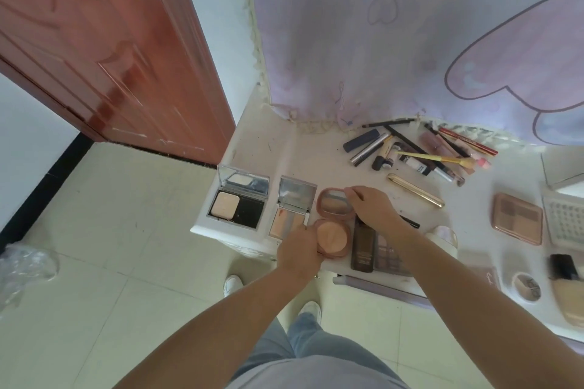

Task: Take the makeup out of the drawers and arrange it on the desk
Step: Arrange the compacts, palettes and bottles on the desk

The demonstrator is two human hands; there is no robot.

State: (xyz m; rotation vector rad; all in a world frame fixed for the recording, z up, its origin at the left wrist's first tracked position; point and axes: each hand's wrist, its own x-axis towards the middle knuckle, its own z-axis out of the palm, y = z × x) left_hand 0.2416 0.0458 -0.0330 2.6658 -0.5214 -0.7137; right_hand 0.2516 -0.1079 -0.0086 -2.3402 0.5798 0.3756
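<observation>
The left hand [300, 246] grips the near side of the round pink compact [333, 237], fingers curled around its base. Beyond it, the right hand [373, 208] pinches the raised lid. The compact lies on the white surface [316, 155], just right of the open square palette [292, 208].

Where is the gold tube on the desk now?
The gold tube lies alone on the desk, right of the right hand and just before the heap of pencils and brushes.
</observation>
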